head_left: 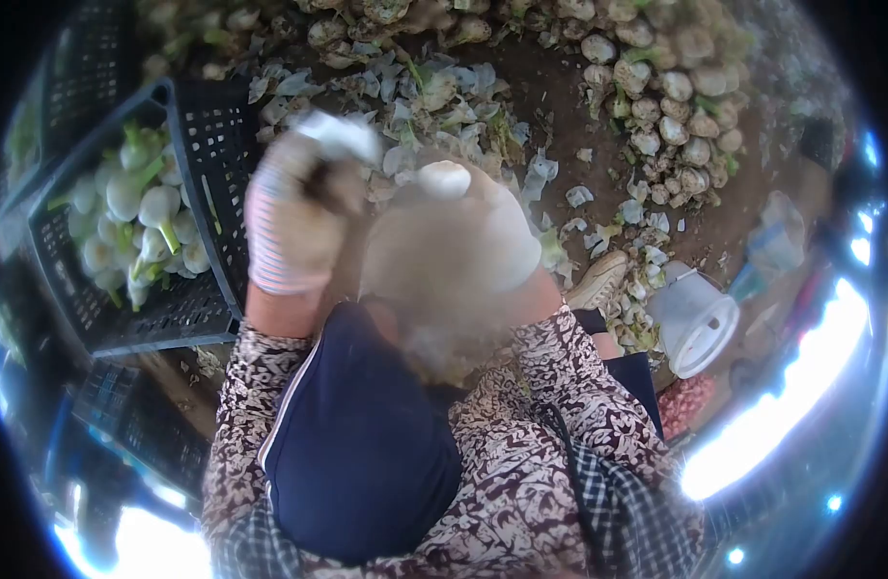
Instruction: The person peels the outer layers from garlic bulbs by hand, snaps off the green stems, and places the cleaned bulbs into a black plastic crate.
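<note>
Two gloved hands at work above the lap, seen from the head camera. Left hand [294,217]: striped glove cuff, raised beside the near right corner of a black crate [210,145]; a white blurred object [338,135] lies at its fingertips. Motion blur there; cannot tell whether the left grip is wide or closed on that object. Right hand [510,232]: pale glove, fingers curled, grip narrow around a white garlic bulb [445,179], which sits at the fingertips, to the right of the left hand. A hazy smear covers the space between the hands, so the lower part of the right hand is unclear.

Crate: perforated walls, tilted in view, holding many clean garlic bulbs [124,196] with green stem stubs. Ahead of the hands, pale papery skins [463,121] are strewn over the soil floor [550,106]. Farther right, a heap of soil-stained bulbs [676,111]; more bulbs along the top edge. Right side: a light-coloured shoe [598,282], and near it a white bucket [680,309], tilted. Foreground: a navy trouser knee [362,434] with white piping, and patterned sleeves [589,362] on both arms.
</note>
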`<state>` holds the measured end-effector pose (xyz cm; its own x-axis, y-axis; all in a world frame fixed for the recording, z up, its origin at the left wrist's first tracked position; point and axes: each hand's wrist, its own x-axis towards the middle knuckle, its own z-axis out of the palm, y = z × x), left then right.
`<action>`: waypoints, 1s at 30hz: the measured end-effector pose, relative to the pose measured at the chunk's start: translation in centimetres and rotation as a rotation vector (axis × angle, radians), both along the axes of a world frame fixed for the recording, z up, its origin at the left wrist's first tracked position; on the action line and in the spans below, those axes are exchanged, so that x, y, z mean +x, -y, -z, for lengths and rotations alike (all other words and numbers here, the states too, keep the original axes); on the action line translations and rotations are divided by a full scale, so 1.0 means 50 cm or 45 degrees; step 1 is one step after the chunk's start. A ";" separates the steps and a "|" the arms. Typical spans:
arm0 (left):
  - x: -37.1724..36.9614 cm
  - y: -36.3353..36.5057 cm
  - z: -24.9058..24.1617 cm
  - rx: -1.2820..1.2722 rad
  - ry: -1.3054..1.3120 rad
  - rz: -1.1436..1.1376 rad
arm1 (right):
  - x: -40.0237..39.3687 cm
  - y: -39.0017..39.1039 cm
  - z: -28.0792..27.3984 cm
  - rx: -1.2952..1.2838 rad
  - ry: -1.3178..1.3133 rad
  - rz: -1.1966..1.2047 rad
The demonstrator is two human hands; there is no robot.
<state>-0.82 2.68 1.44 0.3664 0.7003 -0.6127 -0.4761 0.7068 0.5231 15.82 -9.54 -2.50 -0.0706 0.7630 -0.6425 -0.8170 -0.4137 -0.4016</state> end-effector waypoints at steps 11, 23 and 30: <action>0.017 0.038 -0.017 0.764 -0.594 0.727 | 0.049 -0.044 -0.063 0.560 1.008 -0.771; -0.192 -0.167 -0.146 0.868 0.327 -0.294 | 0.226 -0.343 0.208 -0.086 2.514 -1.324; 0.046 0.017 0.002 0.677 -0.660 0.413 | 0.114 -0.180 0.105 0.222 0.515 -0.323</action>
